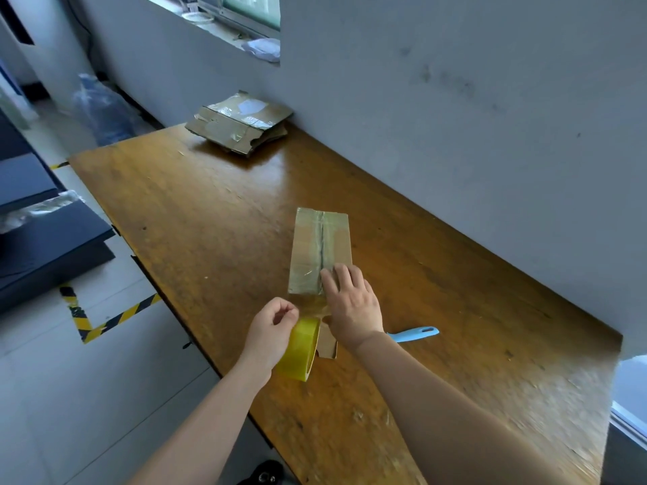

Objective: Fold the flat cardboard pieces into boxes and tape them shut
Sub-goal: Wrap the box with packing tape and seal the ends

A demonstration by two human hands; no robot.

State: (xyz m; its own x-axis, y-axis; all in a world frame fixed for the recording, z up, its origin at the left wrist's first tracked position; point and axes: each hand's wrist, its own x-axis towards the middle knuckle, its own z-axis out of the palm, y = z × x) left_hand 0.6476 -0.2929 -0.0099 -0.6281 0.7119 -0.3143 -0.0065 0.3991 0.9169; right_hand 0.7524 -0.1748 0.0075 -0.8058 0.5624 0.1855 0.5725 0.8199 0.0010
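Both hands work one cardboard box: left hand pinches the yellow tape roll, right hand presses flat, fingers spread.

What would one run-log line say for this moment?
step: taping | left hand: grips tape roll | right hand: presses box | spare: flat cardboard, far end

Soft, cool daylight enters from the window at far left. Sheen on the far tabletop and glare on the taped cardboard stack. Shadows faint. Near right tabletop smeared by blur; straight edges bow toward frame borders.
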